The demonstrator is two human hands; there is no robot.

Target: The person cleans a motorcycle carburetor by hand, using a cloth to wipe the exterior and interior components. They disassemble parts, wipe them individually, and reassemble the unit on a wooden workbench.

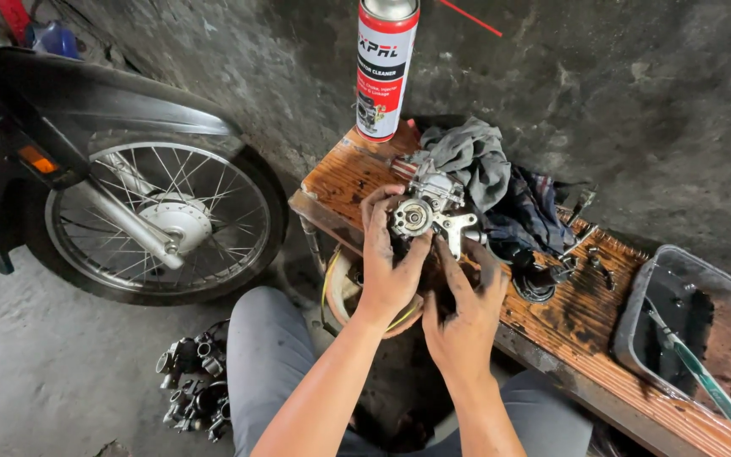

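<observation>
The left hand (389, 271) grips a silver metal carburetor (426, 210) from below and the side, fingers curled around its round face, holding it just above the near edge of the wooden desk (577, 326). The right hand (465, 315) sits directly beside it, fingers bent toward the underside of the carburetor; whether it clasps anything cannot be told. Behind the carburetor lies a grey rag (471, 161) on a dark cloth (530, 211). A red-and-white spray can (385, 72) stands at the far desk corner. A plastic tray (687, 326) of dark liquid holds a green-handled toothbrush (708, 381). A motorcycle front wheel (167, 220) stands at left, with metal parts (192, 385) on the floor.
</observation>
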